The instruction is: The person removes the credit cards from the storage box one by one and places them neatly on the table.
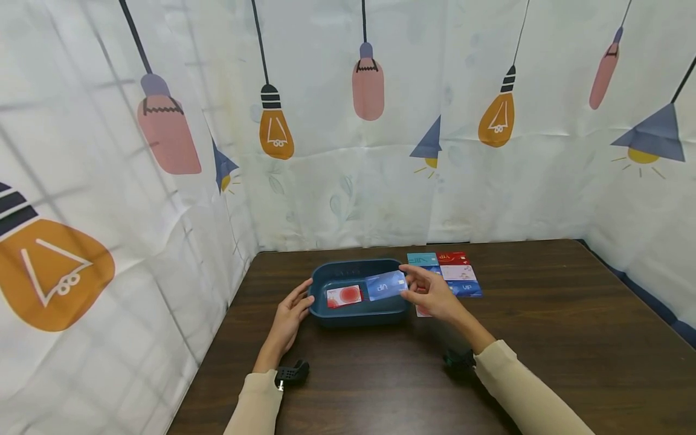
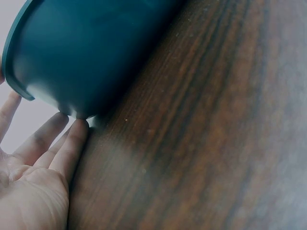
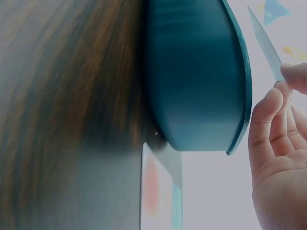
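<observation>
Head view: your right hand (image 1: 429,294) pinches a thin, stiff, slick blue VIP card (image 1: 385,284) by its edge over the blue tray (image 1: 356,314); left hand (image 1: 290,315), fingers straight, steadies it.

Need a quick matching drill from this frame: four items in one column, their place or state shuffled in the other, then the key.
Column 1
1. blue card
2. red and white card
3. left hand
4. row of cards

Column 2
A. flat on the table to the right of the tray
B. pinched in the right hand over the tray
C. lying in the bottom of the tray
D. straight fingers against the outer wall of the blue tray

Pairs: 1-B, 2-C, 3-D, 4-A
</observation>
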Demonstrator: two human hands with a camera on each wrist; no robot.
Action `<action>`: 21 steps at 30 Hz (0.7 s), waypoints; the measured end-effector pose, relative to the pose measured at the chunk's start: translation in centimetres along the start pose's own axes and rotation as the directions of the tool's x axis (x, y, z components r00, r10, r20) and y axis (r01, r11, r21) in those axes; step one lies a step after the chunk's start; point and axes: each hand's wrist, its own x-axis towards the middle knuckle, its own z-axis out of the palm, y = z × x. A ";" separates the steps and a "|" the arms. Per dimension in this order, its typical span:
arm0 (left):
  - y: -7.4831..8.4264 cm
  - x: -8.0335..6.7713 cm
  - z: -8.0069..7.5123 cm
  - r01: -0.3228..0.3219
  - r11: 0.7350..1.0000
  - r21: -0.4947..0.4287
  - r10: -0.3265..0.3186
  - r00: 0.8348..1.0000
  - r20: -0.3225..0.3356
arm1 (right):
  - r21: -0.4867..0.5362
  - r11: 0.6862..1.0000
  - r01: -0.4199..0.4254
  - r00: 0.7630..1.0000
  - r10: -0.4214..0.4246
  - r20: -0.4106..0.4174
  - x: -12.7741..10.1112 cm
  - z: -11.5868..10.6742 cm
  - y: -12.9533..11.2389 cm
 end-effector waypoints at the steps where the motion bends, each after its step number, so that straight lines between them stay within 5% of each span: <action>1: 0.0 0.0 0.0 0.000 1.000 -0.001 0.000 1.000 0.000 | -0.004 1.000 -0.001 1.000 0.001 -0.006 -0.1 -0.2 0.1; 21: 0.2 -0.2 0.0 0.007 1.000 0.004 -0.007 1.000 0.010 | -0.048 0.998 -0.045 0.998 0.042 -0.044 -2.4 -2.8 0.9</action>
